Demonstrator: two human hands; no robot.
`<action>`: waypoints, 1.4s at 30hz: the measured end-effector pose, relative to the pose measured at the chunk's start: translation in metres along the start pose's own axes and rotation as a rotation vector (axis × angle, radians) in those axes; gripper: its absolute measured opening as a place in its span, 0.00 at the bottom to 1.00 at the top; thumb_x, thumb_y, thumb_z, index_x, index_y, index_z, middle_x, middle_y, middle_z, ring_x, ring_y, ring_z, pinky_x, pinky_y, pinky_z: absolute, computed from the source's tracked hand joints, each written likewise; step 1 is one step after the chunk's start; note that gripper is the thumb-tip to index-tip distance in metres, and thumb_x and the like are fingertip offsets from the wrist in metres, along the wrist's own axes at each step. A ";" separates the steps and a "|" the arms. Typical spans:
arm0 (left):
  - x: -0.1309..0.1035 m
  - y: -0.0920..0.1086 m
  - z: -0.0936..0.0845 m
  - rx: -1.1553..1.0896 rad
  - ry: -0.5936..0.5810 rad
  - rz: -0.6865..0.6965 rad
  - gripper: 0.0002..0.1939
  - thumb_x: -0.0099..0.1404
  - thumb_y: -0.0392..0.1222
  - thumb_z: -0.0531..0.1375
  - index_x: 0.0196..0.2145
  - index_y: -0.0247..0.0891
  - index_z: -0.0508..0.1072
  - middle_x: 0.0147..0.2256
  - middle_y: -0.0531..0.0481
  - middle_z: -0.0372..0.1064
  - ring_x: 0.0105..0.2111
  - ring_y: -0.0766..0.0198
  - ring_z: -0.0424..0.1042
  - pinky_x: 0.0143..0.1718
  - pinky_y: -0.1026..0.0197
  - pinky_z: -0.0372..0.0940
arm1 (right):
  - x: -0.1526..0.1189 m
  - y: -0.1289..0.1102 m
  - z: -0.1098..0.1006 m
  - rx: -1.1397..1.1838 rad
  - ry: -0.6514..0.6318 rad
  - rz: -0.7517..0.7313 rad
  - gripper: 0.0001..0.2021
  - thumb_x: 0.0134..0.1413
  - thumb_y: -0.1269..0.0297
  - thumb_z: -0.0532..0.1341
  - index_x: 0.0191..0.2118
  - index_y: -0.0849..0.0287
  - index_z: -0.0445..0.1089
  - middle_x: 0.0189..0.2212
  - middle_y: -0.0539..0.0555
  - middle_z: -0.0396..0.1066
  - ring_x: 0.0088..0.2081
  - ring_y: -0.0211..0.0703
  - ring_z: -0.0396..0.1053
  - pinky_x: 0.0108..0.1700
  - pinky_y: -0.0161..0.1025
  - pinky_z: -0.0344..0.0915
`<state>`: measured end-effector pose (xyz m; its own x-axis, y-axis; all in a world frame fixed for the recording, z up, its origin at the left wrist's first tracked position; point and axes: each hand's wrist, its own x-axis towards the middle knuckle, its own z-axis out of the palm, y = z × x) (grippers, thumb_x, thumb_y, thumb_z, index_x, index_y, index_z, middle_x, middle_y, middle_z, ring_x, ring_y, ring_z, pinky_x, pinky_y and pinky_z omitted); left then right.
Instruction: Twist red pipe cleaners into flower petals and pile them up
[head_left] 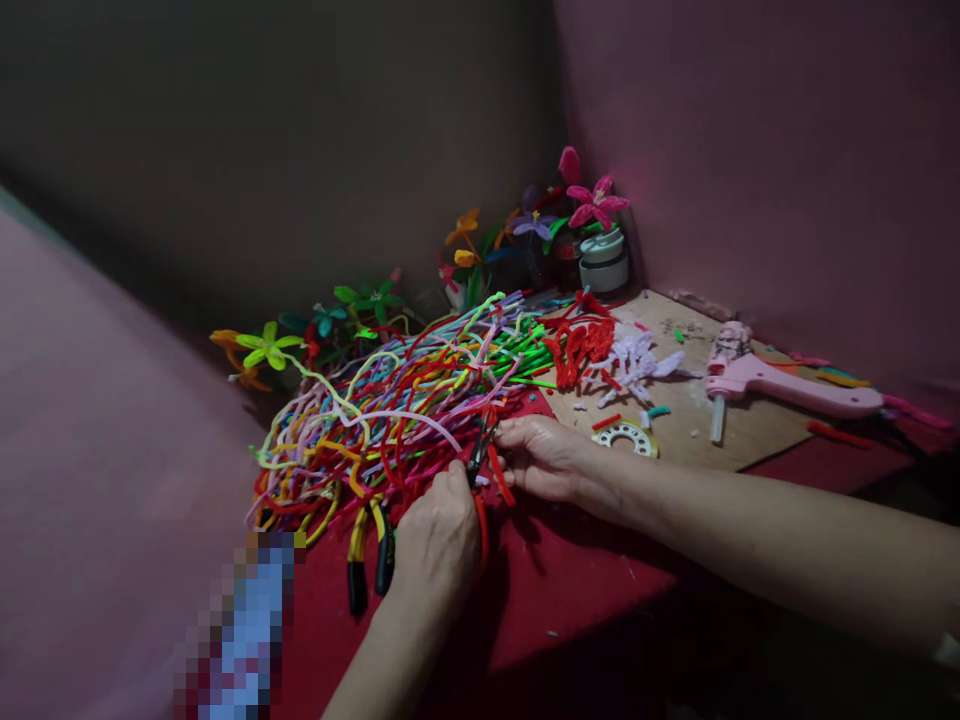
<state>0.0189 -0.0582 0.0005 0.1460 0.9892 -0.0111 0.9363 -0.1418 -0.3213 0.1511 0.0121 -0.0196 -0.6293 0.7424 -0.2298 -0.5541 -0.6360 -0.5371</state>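
My left hand is closed round the red handle of small dark-bladed scissors, their blades pointing up and away from me. Close to the blades, my right hand pinches a short red pipe cleaner, which hangs below the fingertips. Just beyond both hands lies a large tangled heap of many-coloured pipe cleaners. Pliers with yellow and black handles rest beside my left wrist, their jaws hidden.
On a wooden board lie a pink glue gun, red loops, pale lilac pieces and a tape roll. Pipe-cleaner flowers stand behind, near a white container. Walls close in the red-covered table.
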 end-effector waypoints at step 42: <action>0.036 -0.004 -0.019 -1.185 0.521 -0.107 0.07 0.55 0.44 0.59 0.28 0.37 0.72 0.26 0.53 0.67 0.28 0.67 0.65 0.31 0.66 0.60 | -0.005 0.001 0.003 -0.681 0.030 -0.345 0.10 0.43 0.67 0.57 0.17 0.63 0.64 0.12 0.46 0.60 0.14 0.29 0.54 0.18 0.30 0.49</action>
<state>0.0260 -0.0229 0.0191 -0.0907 0.9049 0.4160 0.6223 -0.2746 0.7331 0.1514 0.0071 -0.0167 -0.4611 0.8870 0.0250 -0.2524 -0.1041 -0.9620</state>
